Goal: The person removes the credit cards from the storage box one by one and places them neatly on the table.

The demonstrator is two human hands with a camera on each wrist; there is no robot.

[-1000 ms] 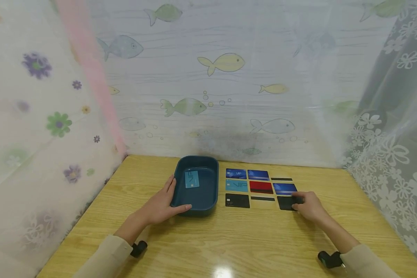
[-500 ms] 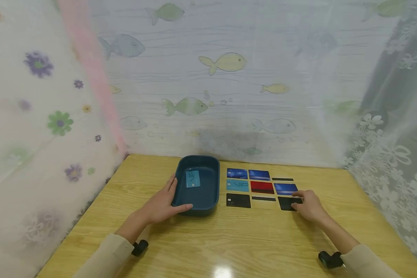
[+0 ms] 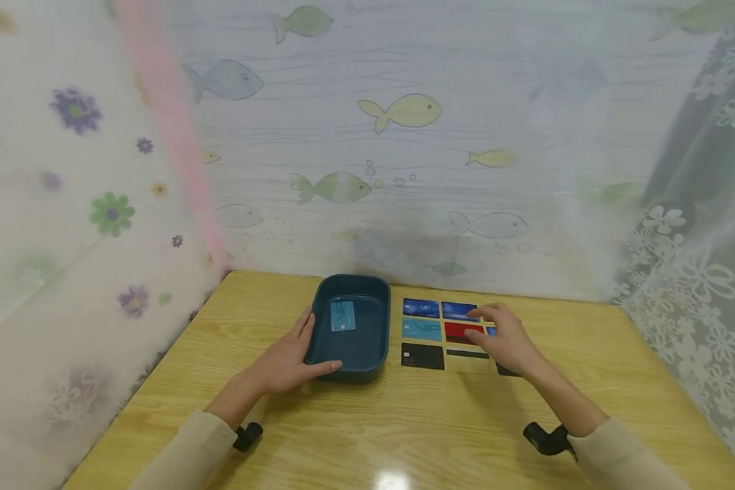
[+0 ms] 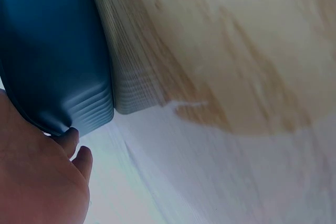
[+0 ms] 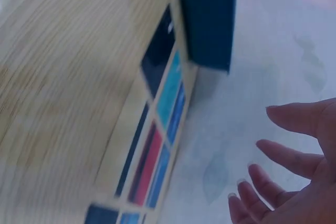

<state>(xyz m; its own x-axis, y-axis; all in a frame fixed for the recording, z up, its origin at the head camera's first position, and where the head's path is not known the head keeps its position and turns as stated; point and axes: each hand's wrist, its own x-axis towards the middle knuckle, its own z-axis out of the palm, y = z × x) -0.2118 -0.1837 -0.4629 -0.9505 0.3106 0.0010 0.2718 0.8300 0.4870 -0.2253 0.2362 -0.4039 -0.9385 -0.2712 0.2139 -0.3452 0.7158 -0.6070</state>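
My left hand point(image 3: 284, 357) grips the near-left corner of a deep blue tray point(image 3: 380, 357), fingers along its left side and thumb over the front rim. In the left wrist view, fingertips point(image 4: 71, 139) sit at the rim of the tray. A light-blue VIP card point(image 3: 343, 316) lies inside. My right hand point(image 3: 508, 340) hovers over the rows of cards, thumb and forefinger spread and near the red card point(image 3: 459, 329). Nothing shows between its fingers point(image 5: 291, 118) in the right wrist view. The hand partly hides a blue card point(image 3: 491, 331) and a black card point(image 3: 507, 371).
Beside the tray lie a blue VIP card point(image 3: 420, 307), a light-blue VIP card point(image 3: 421, 329), a black VIP card point(image 3: 422, 356), another blue card point(image 3: 458, 310) and a dark-striped pale card point(image 3: 467, 353). A fish-print curtain point(image 3: 367, 136) hangs behind the wooden table point(image 3: 373, 435).
My right hand has left the black card at the near right and moved left and away from me, over the red card. That black card stays on the table. The left hand keeps its place.
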